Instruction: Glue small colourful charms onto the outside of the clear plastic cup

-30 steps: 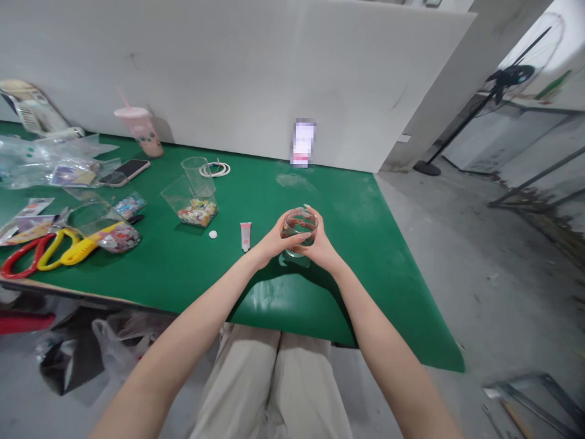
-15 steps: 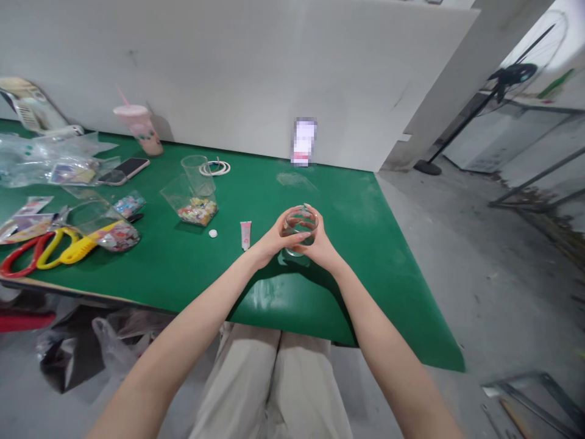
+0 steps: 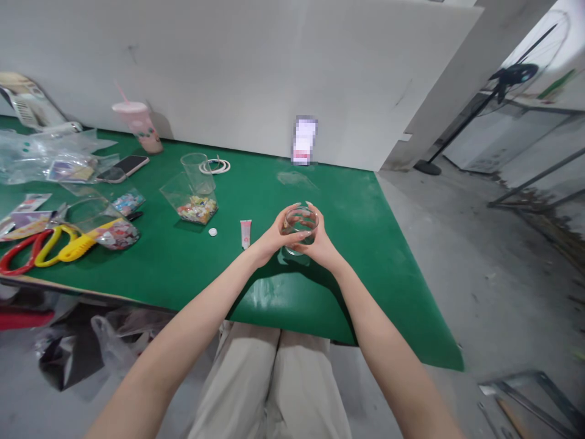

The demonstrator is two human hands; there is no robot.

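Note:
Both of my hands wrap a small clear round cup (image 3: 299, 223) that stands on the green table (image 3: 356, 256). My left hand (image 3: 270, 241) holds its left side, fingers curled onto the rim. On the cup's right side my right hand (image 3: 317, 242) closes around the wall. A small pink tube (image 3: 245, 233) lies flat just left of my left hand, and a tiny white cap (image 3: 212, 231) sits further left.
A clear container of coloured bits (image 3: 192, 204) and an upright clear cup (image 3: 197, 171) stand mid-left. Red and yellow scissors (image 3: 43, 251) lie near the left edge. A pink drink cup (image 3: 139, 126), phone (image 3: 122, 168), white cable coil (image 3: 217, 166) and plastic bags sit farther back. A fan stand (image 3: 457, 128) is on the floor at right.

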